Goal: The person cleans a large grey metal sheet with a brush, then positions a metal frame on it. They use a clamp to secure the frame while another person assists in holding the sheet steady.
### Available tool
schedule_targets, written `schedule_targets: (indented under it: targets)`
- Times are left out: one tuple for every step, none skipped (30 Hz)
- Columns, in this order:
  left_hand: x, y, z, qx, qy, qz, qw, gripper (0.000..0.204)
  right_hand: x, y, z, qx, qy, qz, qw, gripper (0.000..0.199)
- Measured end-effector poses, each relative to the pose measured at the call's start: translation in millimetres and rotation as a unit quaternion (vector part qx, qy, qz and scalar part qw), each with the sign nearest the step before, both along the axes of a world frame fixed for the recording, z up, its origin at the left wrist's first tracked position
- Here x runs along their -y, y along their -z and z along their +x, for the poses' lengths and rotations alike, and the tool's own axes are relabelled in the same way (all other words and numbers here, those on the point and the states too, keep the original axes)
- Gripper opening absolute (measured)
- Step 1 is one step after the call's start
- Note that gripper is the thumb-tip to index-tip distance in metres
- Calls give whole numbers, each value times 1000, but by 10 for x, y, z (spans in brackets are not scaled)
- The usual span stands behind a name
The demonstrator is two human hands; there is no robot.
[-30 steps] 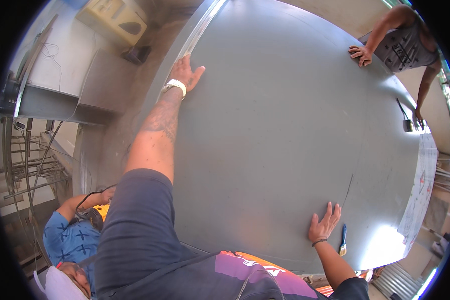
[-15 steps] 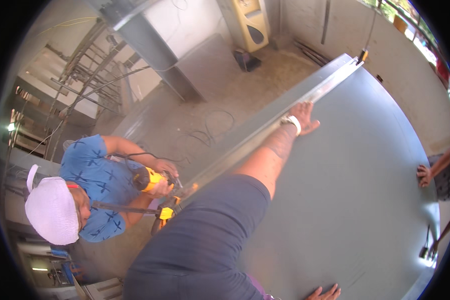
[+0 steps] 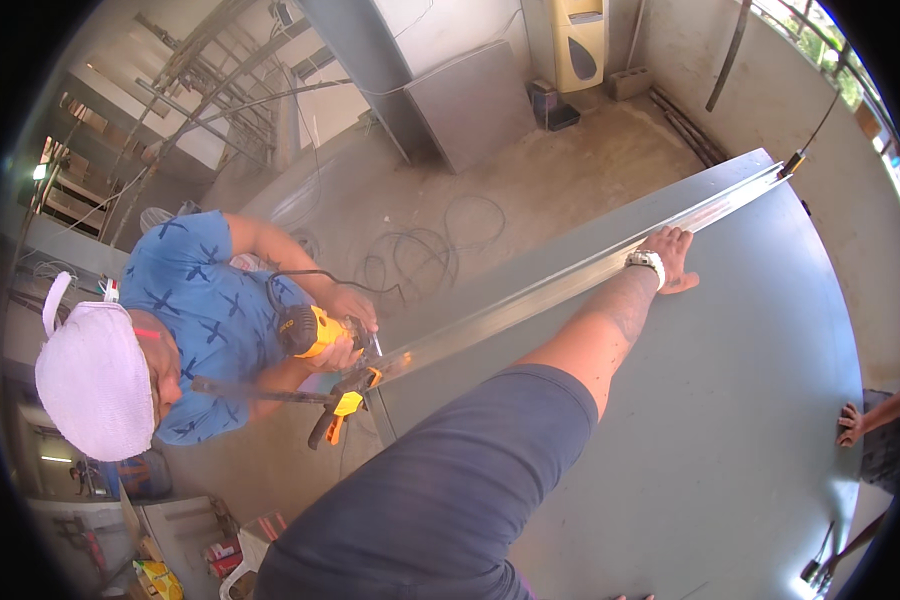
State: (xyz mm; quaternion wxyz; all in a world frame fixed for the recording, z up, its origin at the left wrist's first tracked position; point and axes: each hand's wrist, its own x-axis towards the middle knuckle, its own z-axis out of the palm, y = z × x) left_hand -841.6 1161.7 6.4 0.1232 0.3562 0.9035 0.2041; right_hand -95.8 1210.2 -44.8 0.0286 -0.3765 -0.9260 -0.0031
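Note:
A large grey metal sheet (image 3: 730,400) fills the right half of the view. My left hand (image 3: 672,258) lies flat on it, fingers apart, right beside its shiny folded edge (image 3: 560,285); a white wristband sits on that wrist. At the bottom edge only a sliver of my right hand (image 3: 634,597) shows on the sheet. At the sheet's near-left corner a person in a blue shirt and white cap (image 3: 95,375) holds a yellow angle grinder (image 3: 315,332) against the edge. A yellow-handled clamp (image 3: 338,418) hangs at that corner.
Another person's hand (image 3: 852,425) rests on the sheet's right edge. Dark hand tools (image 3: 820,565) lie at the lower right. Black cables (image 3: 420,250) coil on the concrete floor. A grey panel (image 3: 470,100) and a cream machine (image 3: 580,45) stand at the back.
The view has swung left, bringing the person with the grinder fully into sight. My left hand stays on the sheet's edge. My right hand has slid nearly out of frame.

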Motion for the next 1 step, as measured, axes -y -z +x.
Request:
schedule_targets:
  targets:
    - [10, 49, -34, -18, -8, 0, 1000, 82, -53, -13, -28, 1, -7, 1, 1000, 64]
